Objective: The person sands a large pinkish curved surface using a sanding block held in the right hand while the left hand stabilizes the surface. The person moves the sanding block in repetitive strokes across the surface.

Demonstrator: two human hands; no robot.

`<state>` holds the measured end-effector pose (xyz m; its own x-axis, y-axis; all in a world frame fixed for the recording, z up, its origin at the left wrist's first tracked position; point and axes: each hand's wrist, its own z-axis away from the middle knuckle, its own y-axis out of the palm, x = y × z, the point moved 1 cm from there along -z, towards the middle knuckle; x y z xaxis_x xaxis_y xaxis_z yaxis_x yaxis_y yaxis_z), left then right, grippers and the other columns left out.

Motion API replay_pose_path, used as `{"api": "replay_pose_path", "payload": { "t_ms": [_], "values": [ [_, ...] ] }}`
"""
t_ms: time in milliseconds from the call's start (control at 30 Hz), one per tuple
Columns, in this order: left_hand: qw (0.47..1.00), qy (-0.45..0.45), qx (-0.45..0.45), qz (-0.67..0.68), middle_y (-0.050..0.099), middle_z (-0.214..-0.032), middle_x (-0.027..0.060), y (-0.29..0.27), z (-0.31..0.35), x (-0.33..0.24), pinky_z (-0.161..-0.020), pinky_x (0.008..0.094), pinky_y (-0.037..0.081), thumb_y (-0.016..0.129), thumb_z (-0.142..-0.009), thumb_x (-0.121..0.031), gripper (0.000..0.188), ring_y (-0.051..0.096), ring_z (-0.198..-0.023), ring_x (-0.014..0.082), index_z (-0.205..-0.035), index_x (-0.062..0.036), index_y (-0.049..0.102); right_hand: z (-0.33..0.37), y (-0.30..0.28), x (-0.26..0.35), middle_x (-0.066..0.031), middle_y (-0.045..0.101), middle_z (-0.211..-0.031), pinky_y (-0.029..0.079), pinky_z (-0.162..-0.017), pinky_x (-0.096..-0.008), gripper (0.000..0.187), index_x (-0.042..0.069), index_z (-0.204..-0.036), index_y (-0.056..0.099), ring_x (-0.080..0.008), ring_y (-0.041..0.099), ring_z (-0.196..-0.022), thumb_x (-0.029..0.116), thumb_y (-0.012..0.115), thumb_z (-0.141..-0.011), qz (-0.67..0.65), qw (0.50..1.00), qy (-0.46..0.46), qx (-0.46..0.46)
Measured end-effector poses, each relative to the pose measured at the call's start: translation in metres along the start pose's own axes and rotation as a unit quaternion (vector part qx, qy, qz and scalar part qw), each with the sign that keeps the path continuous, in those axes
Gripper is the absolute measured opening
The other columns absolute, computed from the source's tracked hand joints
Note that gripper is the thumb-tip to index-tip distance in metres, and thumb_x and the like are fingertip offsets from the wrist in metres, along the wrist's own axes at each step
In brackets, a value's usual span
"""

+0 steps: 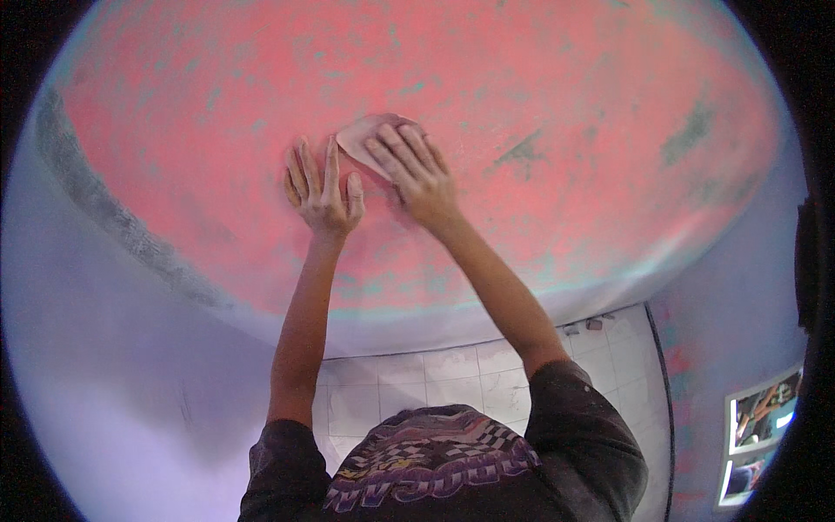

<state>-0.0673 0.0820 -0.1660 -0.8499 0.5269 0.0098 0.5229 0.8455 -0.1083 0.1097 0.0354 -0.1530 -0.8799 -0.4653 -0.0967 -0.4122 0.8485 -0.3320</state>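
A large wall [565, 78] faces me, coated pink-red with scattered teal and grey patches. My right hand [424, 181] presses a pale, curved sheet of sandpaper [357, 137] against it, the fingers laid over the sheet's right part. The sheet's left part sticks out past the fingertips, and its underside is hidden. Just to the left, my left hand [322, 196] rests on the wall with its fingers spread. Its index fingertip comes close to the sheet's left edge, and I cannot tell whether they touch. Both hands look dusty.
Pale floor tiles [452, 365] lie below the wall's lower edge. Small dark pieces [595, 324] sit on the floor by the wall's foot. A white-framed window or mirror [729, 452] is at the lower right. A dark grey patch [122, 230] marks the wall's left side.
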Motion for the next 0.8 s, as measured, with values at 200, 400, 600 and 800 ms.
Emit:
{"api": "replay_pose_path", "payload": {
  "t_ms": [200, 400, 600, 800],
  "values": [
    [0.998, 0.053, -0.016, -0.031, 0.042, -0.159, 0.0184, -0.022, -0.019, 0.06, -0.123, 0.0507, 0.019, 0.048, -0.101, -0.045, 0.059, 0.035, -0.15, 0.0364, -0.15, -0.0135, 0.053, -0.024, -0.088, -0.09, -0.0216, 0.048, -0.153, 0.03, -0.117, -0.0517, 0.049, 0.012, -0.146, 0.057, -0.041, 0.044, -0.141, 0.014, 0.053, -0.098, 0.165, 0.948, 0.186, -0.198],
    [0.998, 0.047, -0.029, -0.014, 0.035, -0.162, 0.021, -0.045, -0.089, 0.094, -0.121, 0.0558, 0.019, 0.049, -0.101, -0.037, 0.061, 0.028, -0.152, 0.0426, -0.155, -0.0089, 0.045, -0.054, -0.022, -0.042, -0.0268, 0.051, -0.149, 0.021, -0.123, -0.0538, 0.04, 0.008, -0.135, 0.066, -0.0478, 0.04, -0.143, 0.015, 0.054, -0.098, 0.075, 0.932, 0.142, -0.326],
    [0.998, 0.045, -0.02, -0.04, 0.039, -0.161, 0.0181, -0.047, -0.079, 0.103, -0.119, 0.0507, 0.025, 0.052, -0.099, -0.046, 0.063, 0.035, -0.149, 0.038, -0.154, -0.0144, 0.048, -0.033, 0.034, 0.046, -0.0124, 0.055, -0.15, 0.032, -0.12, -0.0528, 0.055, 0.013, -0.141, 0.061, -0.0336, 0.047, -0.142, 0.018, 0.063, -0.087, -0.011, 0.996, -0.078, 0.036],
    [0.997, 0.067, -0.001, -0.041, 0.039, -0.161, 0.0172, -0.057, -0.081, 0.12, -0.119, 0.0502, 0.025, 0.053, -0.097, -0.048, 0.065, 0.037, -0.148, 0.0378, -0.153, -0.0163, 0.05, -0.067, -0.031, -0.043, -0.0196, 0.052, -0.15, 0.027, -0.12, -0.0517, 0.059, 0.008, -0.148, 0.054, -0.0421, 0.044, -0.142, 0.008, 0.054, -0.09, 0.187, 0.961, 0.088, -0.185]
  ]
}}
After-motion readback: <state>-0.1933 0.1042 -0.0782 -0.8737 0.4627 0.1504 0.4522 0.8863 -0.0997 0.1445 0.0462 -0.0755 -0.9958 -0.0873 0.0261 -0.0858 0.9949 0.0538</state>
